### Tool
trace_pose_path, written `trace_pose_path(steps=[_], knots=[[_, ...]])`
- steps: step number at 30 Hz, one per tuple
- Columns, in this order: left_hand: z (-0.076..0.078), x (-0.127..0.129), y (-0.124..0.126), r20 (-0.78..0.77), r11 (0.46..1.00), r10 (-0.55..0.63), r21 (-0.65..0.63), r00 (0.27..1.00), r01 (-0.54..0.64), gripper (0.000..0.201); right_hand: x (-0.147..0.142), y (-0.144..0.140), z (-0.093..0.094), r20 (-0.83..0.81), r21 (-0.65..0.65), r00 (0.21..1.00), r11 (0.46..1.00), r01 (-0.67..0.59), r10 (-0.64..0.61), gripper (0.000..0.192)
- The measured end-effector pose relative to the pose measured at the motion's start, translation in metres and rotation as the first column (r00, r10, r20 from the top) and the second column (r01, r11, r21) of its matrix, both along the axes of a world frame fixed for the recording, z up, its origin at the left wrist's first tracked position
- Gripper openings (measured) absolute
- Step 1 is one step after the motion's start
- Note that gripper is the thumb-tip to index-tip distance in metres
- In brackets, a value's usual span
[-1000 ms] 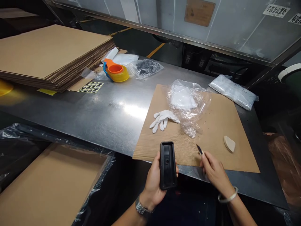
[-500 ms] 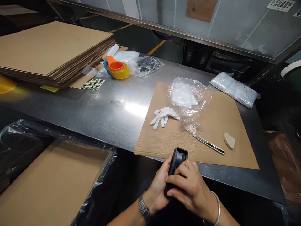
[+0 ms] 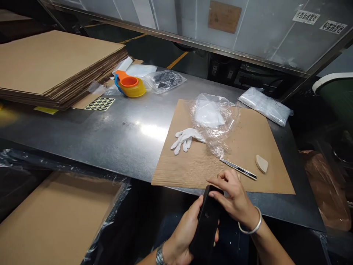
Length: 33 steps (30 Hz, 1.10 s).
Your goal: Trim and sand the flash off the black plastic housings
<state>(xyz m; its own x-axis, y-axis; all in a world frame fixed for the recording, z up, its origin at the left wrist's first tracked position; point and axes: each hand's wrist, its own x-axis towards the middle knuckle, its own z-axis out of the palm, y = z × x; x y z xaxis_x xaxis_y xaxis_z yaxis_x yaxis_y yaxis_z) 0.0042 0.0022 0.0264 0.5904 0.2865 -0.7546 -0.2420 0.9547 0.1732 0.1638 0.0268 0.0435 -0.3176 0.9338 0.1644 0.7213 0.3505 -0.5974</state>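
Our left hand [image 3: 187,230]: low, palm up, fingers curled in a grip, watch on wrist. Our right hand [image 3: 233,197]: fingertips pinched, bangle on wrist.

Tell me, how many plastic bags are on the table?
3. One crinkly clear bag lies on the cardboard sheet, one at the table's far right edge, one with dark stuff beside the tape roll. More may hide.

Left hand [image 3: 183,232] grips black plastic part [image 3: 205,224] near the steel table [image 3: 110,132] edge; right hand [image 3: 234,197] fingers on its far end. Knife [image 3: 238,169], white glove [image 3: 184,138] on cardboard sheet [image 3: 253,143] beyond.
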Motion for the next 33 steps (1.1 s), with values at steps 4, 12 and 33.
trace_pose_path(steps=[4,12,33], knots=[[0.002,-0.002,0.001,0.026,0.999,-0.049,-0.013,0.998,0.049,0.065,0.003,0.006,0.000,-0.089,-0.016,0.995,0.999,-0.050,0.048,0.018],[0.001,0.001,0.003,-0.029,1.000,0.026,0.014,0.999,-0.025,0.062,-0.001,-0.004,-0.005,-0.250,-0.137,0.954,0.981,0.134,-0.166,0.024],[-0.006,0.005,0.003,-0.065,0.930,0.331,0.192,0.941,-0.314,0.037,-0.037,-0.053,-0.019,-0.308,-0.457,0.894,0.875,0.160,-0.325,0.047]])
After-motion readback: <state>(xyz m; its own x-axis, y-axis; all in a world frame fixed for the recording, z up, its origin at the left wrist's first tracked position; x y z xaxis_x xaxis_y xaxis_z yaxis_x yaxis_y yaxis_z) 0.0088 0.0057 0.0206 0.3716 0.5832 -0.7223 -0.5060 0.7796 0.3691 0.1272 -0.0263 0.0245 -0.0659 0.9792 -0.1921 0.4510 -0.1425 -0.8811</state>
